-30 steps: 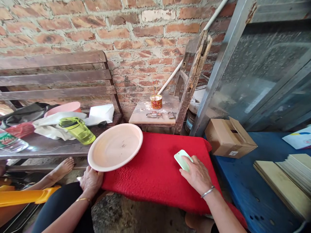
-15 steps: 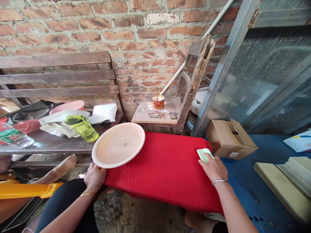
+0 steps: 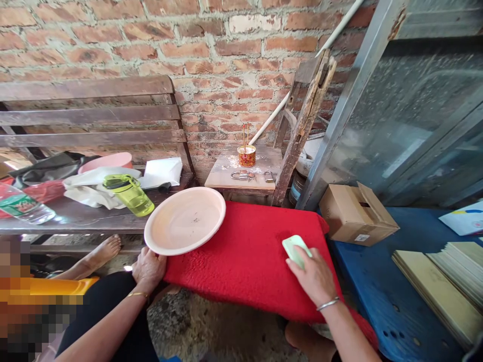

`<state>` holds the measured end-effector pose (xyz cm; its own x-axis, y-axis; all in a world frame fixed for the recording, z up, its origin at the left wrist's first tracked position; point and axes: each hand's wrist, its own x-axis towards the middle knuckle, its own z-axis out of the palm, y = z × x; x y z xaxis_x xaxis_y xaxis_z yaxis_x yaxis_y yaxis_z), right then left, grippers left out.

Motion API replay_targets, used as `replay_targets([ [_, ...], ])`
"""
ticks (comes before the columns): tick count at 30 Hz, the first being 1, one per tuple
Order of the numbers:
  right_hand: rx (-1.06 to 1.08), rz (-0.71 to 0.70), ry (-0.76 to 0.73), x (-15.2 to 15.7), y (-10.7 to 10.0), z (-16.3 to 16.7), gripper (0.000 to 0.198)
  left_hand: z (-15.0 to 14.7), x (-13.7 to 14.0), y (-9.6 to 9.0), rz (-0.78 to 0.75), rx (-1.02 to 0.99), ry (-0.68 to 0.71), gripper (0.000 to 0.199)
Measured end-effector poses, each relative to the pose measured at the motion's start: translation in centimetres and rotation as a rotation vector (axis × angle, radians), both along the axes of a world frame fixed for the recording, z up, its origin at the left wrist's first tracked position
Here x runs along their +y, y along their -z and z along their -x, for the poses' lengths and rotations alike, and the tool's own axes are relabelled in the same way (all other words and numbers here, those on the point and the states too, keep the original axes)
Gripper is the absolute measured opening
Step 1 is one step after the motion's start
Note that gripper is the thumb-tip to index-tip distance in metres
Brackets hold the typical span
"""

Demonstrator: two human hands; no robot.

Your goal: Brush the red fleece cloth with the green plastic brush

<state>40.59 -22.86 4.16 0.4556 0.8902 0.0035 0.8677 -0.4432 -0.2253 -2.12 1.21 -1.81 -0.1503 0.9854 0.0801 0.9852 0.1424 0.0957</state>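
Observation:
A red cloth (image 3: 249,256) lies spread over a long low surface in front of me, its near edge hanging down. My right hand (image 3: 313,274) presses a pale green, rounded block (image 3: 296,250) onto the right half of the cloth; whether it is soap or a brush I cannot tell. At the cloth's left corner, my left hand (image 3: 149,269) is closed around the edge, its fingertips partly hidden. Just above that hand, a pale pink basin (image 3: 184,221) rests on the cloth's left end, with a small dark mark on its bottom.
On the wooden bench (image 3: 90,213) at left are a green bottle (image 3: 130,196), a water bottle (image 3: 28,206) and cloths. A stool (image 3: 222,173) holds an incense tin (image 3: 246,156) and padlocks (image 3: 241,175). At right, a cardboard box (image 3: 356,213) and stacked boards (image 3: 437,296) sit on a blue table (image 3: 358,261).
My right hand has slid the pale green block left and slightly toward me over the cloth. The cloth's right edge lies differently, showing more blue table. My left hand stays at the corner.

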Motion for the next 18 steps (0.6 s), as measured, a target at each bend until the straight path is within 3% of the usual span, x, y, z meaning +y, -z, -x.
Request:
replay_targets([
  [4, 0.000, -0.013, -0.180, 1.6, 0.6, 4.8, 0.041, 0.1, 0.1, 0.0, 0.009, -0.001, 0.008, 0.037],
  [7, -0.009, 0.022, -0.146, 1.5, 0.7, 4.3, 0.042, 0.0, 0.0, 0.0, 0.000, -0.001, 0.008, 0.036],
  [14, 0.011, 0.147, 0.284, -4.4, 0.2, -4.6, 0.056, -0.3, -0.2, -0.2, 0.009, 0.021, 0.017, 0.038],
  [18, 0.056, 0.203, 0.531, -8.5, 0.6, -7.7, 0.066, -0.6, -0.4, -0.2, -0.011, 0.015, 0.016, 0.035],
])
